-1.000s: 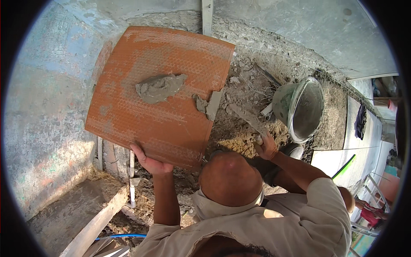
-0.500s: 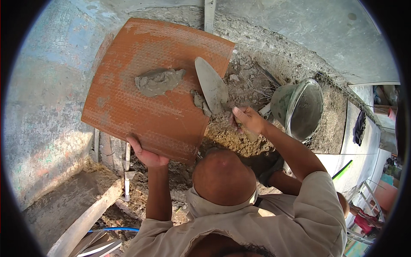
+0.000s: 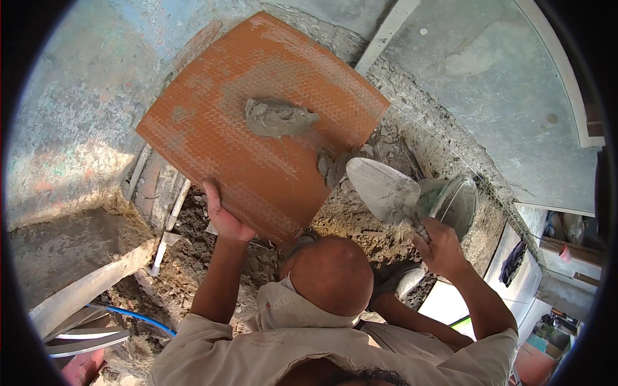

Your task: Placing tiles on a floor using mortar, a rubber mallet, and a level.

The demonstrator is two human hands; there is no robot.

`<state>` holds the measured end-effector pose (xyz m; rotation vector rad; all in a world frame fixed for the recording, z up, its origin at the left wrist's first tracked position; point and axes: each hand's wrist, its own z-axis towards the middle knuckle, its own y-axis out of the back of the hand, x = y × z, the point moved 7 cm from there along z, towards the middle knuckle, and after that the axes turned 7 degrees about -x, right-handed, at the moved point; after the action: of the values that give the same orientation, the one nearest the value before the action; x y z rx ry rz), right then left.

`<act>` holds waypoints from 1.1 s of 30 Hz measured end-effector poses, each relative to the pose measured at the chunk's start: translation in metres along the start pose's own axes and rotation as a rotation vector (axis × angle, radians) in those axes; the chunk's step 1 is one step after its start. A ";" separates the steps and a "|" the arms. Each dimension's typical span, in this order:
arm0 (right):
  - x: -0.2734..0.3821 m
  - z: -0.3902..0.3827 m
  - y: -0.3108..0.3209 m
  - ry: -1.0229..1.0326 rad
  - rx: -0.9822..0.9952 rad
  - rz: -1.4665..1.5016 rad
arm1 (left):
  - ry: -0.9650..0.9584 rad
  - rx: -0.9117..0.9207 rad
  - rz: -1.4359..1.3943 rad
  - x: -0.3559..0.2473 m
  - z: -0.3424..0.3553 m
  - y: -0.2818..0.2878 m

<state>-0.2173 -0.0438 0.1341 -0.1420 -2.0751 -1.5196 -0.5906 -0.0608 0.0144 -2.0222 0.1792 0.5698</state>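
Observation:
A large reddish-brown tile (image 3: 244, 167) with a honeycomb-textured face lies ahead of me. My left hand (image 3: 226, 215) grips its near edge, thumb on the textured face and fingers hidden below. On the tile sits a lump of wet grey mortar (image 3: 278, 119); a smaller mortar dab (image 3: 333, 168) clings to its right edge. My right hand (image 3: 441, 248) is closed around the handle of a pointed trowel (image 3: 384, 188). Its blade, smeared grey, is just right of the tile, in front of a dark bucket (image 3: 456, 206) lying tipped toward the right.
A thin string (image 3: 444, 151) runs along the rough wall base. Large grey slabs (image 3: 476, 83) stand at the far right. On the left are a painted wall (image 3: 77, 141), a white pipe (image 3: 174, 215) and a blue hose (image 3: 132, 315). My bent bare knee (image 3: 331, 276) is close below the tile.
The trowel has moved right and nearer me, away from the tile's right edge. The tile appears turned clockwise, partly because the whole view has shifted. My left hand keeps its hold.

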 end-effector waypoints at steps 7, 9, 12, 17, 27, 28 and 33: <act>0.072 0.120 0.039 0.191 -0.074 -0.456 | 0.131 0.091 -0.133 0.010 0.000 -0.005; 0.099 0.146 0.029 0.432 -0.049 -0.654 | 0.127 0.088 -0.148 0.009 -0.002 -0.007; 0.103 0.198 0.011 0.421 0.021 -0.726 | 0.091 0.076 -0.041 0.005 -0.002 -0.007; 0.116 0.285 -0.012 0.415 0.066 -0.717 | 0.105 0.057 -0.087 0.000 -0.001 0.016; 0.136 0.266 -0.019 -0.149 0.744 0.001 | 0.067 0.041 -0.057 -0.009 0.000 0.029; 0.134 0.268 -0.014 -0.147 0.738 -0.007 | 0.069 0.041 -0.063 -0.008 -0.001 0.029; 0.106 0.313 -0.001 -0.260 0.605 0.105 | 0.084 0.046 -0.091 0.001 0.005 0.027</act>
<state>-0.4223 0.2144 0.1222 -0.2206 -2.5913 -0.7902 -0.6013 -0.0699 -0.0099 -1.9995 0.1487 0.4203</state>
